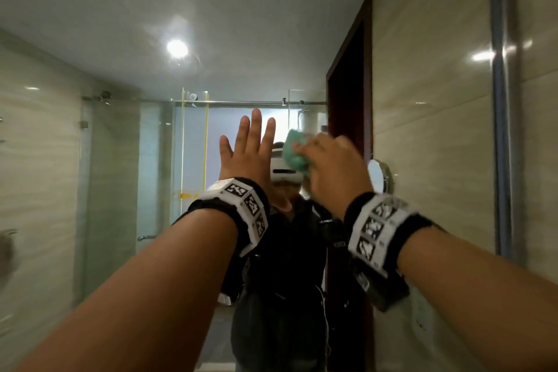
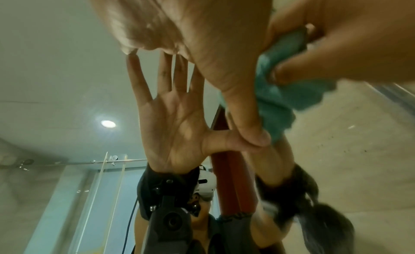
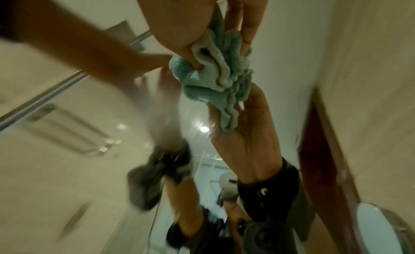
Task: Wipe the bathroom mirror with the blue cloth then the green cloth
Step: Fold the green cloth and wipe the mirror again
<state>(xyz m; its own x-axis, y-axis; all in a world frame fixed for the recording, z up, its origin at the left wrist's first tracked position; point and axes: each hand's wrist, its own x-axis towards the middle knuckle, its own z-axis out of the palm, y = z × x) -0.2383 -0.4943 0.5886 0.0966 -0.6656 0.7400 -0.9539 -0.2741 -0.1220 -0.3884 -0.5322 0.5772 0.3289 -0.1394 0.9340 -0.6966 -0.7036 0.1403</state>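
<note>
Green cloth bunched against the mirror under the right hand

The green cloth is clutched in the curled fingers of the right hand and pressed to the mirror, just right of the left hand, which is laid flat on the glass with fingers straight and spread. A small round mirror is mounted on the tiled wall nearby to the right.

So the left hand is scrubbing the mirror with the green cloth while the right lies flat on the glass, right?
Swapped. In the head view the right hand grips the green cloth against the mirror; the left hand lies flat on the glass.
</note>
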